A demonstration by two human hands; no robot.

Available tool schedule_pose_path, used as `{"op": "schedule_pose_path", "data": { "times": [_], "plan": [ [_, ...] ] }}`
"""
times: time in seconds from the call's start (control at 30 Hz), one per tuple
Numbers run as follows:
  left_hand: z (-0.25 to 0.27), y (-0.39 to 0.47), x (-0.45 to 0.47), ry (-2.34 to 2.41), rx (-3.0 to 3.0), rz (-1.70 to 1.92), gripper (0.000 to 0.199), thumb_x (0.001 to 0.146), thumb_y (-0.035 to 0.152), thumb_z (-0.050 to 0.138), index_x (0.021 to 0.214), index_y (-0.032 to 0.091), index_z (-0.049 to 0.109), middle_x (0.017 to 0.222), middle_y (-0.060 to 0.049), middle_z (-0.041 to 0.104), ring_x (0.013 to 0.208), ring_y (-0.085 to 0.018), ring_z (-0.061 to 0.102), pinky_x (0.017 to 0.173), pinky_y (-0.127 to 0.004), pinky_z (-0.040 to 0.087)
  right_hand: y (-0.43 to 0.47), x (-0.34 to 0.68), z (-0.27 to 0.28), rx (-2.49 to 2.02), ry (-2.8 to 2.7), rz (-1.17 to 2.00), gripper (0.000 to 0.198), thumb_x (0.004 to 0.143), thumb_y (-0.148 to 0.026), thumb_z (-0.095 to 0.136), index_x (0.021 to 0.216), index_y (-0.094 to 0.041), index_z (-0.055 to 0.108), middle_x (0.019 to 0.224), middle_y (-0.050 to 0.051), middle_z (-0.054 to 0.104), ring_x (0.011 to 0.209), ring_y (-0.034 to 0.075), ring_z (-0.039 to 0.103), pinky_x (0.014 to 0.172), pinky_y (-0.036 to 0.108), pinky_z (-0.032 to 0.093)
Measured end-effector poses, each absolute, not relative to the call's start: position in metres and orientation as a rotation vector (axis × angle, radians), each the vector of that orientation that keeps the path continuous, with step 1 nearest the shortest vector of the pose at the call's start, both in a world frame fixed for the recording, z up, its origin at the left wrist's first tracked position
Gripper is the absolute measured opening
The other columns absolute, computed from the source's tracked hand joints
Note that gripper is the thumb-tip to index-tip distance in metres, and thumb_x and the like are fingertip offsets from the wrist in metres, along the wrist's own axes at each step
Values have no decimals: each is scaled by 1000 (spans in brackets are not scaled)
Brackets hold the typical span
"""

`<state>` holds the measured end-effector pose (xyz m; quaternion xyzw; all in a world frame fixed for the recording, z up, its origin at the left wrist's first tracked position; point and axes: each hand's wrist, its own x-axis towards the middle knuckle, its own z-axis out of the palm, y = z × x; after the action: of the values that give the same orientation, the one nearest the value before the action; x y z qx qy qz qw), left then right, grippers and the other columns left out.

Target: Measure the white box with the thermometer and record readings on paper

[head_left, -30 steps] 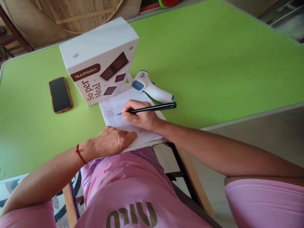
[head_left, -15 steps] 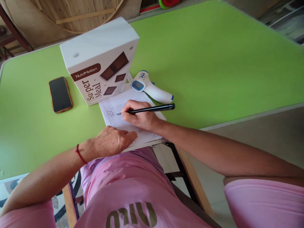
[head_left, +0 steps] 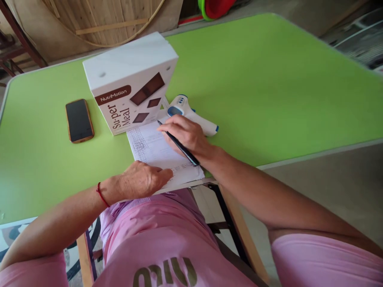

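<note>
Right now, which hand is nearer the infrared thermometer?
The right hand, close beside the infrared thermometer; the left hand is farther off, at the near edge of the handwritten sheet.

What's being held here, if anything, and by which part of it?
The right hand holds a black pen near its writing tip. The left hand lies partly on the paper, with no grip visible.

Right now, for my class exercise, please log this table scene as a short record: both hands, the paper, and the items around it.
Left hand: at the near table edge, partly over the paper
Right hand: holds a black pen
Paper: handwritten marks, too small to read
White box: upright, labelled NutriMotion
Thermometer-like device: white and blue, partly behind the right hand
Phone: left of the box, screen dark
Table: green
</note>
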<state>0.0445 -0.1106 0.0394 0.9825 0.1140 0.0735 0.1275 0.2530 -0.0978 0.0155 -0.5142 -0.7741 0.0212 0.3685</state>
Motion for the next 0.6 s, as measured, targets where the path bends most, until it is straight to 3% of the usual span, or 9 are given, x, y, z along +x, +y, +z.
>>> {"op": "schedule_pose_path", "data": {
  "times": [0.2, 0.3, 0.4, 0.47, 0.6],
  "plan": [
    [49, -108, 43, 298, 2819, 28, 17, 96, 28, 58, 84, 16, 57, 65, 0, 64, 48, -13, 54, 42, -28, 27, -89, 264, 6, -1429, -2088, -104, 39, 94, -7, 39, 111, -21, 71, 102, 11, 68, 95, 25, 64, 81, 42, 58],
    [52, -109, 43, 279, 2826, -44, 29, 94, 42, 64, 100, 14, 61, 76, -2, 71, 57, -17, 63, 43, -29, 31, -91, 261, 6, -1398, -2068, -77, 35, 95, -13, 42, 116, -20, 70, 105, 12, 66, 98, 26, 63, 86, 46, 58],
    [54, -112, 43, 314, 2859, -66, 43, 94, 46, 64, 119, 11, 59, 81, -3, 73, 58, -19, 66, 43, -31, 33, -94, 257, 8, -1342, -2092, -14, 32, 95, -30, 52, 122, -21, 67, 110, 13, 62, 99, 28, 61, 89, 49, 57],
    [56, -114, 43, 337, 2886, -72, 42, 95, 44, 63, 122, 11, 59, 79, -3, 73, 58, -20, 66, 43, -31, 33, -95, 254, 9, -1296, -2134, 19, 35, 93, -38, 55, 122, -22, 67, 108, 12, 60, 95, 27, 60, 87, 49, 57],
    [57, -116, 43, 354, 2905, -67, 32, 96, 38, 62, 116, 13, 64, 79, -3, 72, 58, -19, 66, 43, -31, 33, -97, 249, 8, -1302, -2123, 41, 28, 92, -32, 57, 114, -21, 70, 102, 11, 57, 93, 27, 58, 86, 48, 57]
  ]
}}
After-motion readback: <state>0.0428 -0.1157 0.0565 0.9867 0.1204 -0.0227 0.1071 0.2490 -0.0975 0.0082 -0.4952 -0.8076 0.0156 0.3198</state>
